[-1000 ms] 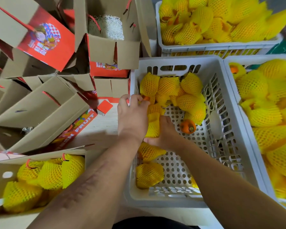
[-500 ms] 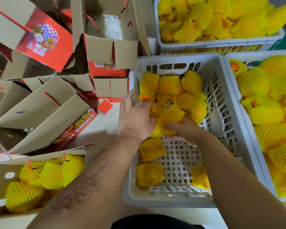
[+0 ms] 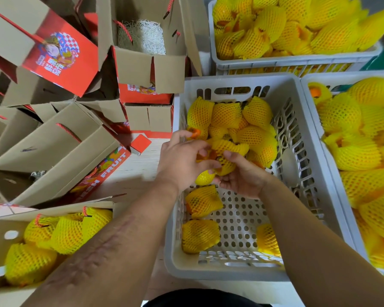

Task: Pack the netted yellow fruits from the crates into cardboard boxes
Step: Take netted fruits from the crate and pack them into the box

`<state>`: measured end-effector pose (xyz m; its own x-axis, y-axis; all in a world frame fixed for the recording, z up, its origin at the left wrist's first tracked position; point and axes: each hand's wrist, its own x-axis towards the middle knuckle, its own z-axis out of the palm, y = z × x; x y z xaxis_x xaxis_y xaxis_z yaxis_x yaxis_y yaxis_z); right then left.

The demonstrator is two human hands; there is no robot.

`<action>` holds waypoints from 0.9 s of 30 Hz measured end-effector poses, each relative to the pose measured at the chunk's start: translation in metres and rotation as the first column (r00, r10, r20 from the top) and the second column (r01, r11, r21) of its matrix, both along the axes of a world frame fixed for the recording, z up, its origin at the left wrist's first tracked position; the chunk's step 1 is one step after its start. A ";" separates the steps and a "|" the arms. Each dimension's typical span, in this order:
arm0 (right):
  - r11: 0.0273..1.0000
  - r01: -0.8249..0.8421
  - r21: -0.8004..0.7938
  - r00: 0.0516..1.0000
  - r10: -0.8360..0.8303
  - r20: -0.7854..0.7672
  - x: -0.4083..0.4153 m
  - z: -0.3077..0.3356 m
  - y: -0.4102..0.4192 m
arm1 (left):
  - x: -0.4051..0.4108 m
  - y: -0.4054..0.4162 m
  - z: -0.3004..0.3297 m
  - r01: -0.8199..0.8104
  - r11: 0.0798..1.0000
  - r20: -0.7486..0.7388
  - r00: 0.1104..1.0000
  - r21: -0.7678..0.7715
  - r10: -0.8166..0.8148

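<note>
Over the crate, both hands (left hand, right hand) around netted fruit

Both hands around netted fruit

Perforated grey plastic crate, foam-mesh netted fruits, matt cardboard boxes

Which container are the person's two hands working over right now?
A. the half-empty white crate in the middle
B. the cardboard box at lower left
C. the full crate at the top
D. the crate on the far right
A: the left hand and right hand both grip a netted fruit above the half-empty white crate.
</note>
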<state>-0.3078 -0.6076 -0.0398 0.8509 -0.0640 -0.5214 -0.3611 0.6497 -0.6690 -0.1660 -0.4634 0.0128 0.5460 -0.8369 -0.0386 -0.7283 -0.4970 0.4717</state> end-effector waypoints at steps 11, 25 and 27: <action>0.986 0.107 0.131 0.992 -0.097 -0.078 0.007 -0.006 0.007 | -0.004 -0.001 0.000 -0.024 1.000 0.081 0.996 -0.016 0.025; 0.985 0.165 -0.046 0.968 -0.153 0.198 0.017 -0.013 0.018 | -0.006 -0.005 0.004 -0.084 0.996 0.086 0.993 0.005 0.083; 0.951 0.270 -0.154 0.960 -0.254 0.115 0.019 -0.014 0.021 | -0.007 -0.004 0.004 -0.067 0.998 0.099 0.993 -0.022 0.069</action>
<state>-0.2888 -0.5866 -0.0537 0.8367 -0.3701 -0.4038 -0.1245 0.5894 -0.7982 -0.1733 -0.4676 0.0167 0.6017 -0.7980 0.0344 -0.7372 -0.5382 0.4085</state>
